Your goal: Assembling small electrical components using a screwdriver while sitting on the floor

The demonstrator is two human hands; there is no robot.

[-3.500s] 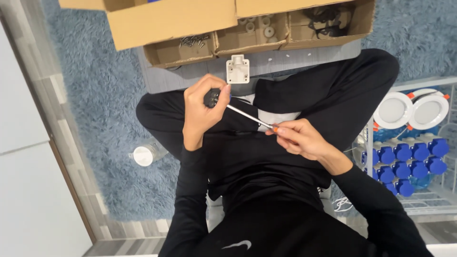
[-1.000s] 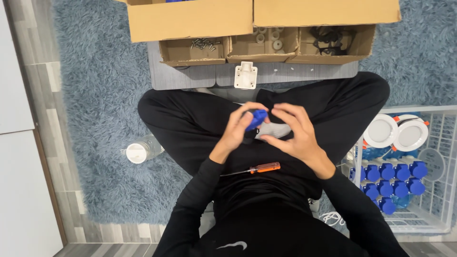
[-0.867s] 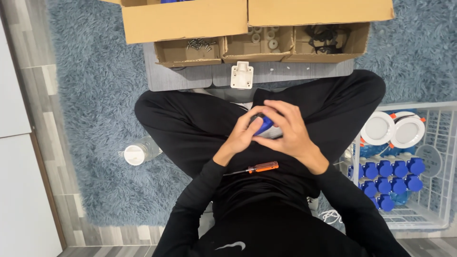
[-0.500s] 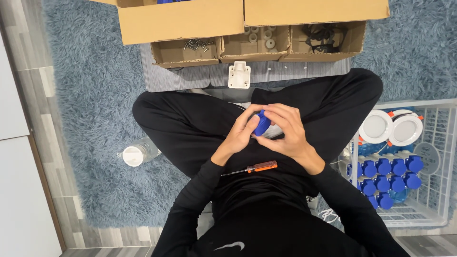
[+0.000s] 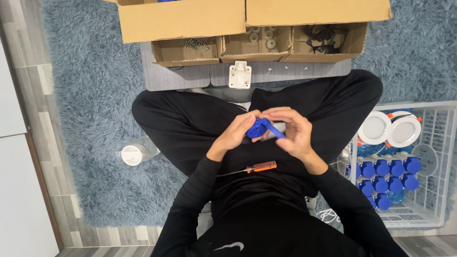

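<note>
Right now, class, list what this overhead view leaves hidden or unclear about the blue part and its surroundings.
- Blue part: its underside, covered by the left hand and right hand.
- Screwdriver: tip too thin to make out.
- Wire basket: cut off by the right edge.
- Cardboard compartments: rear portions hidden under the box flaps.

A shaggy blue-grey rug (image 5: 90,95) spreads beneath and around the hands, with grey wood-look floor (image 5: 28,95) and a white cabinet front (image 5: 14,190) well off to their left, all under soft, even indoor light.
</note>
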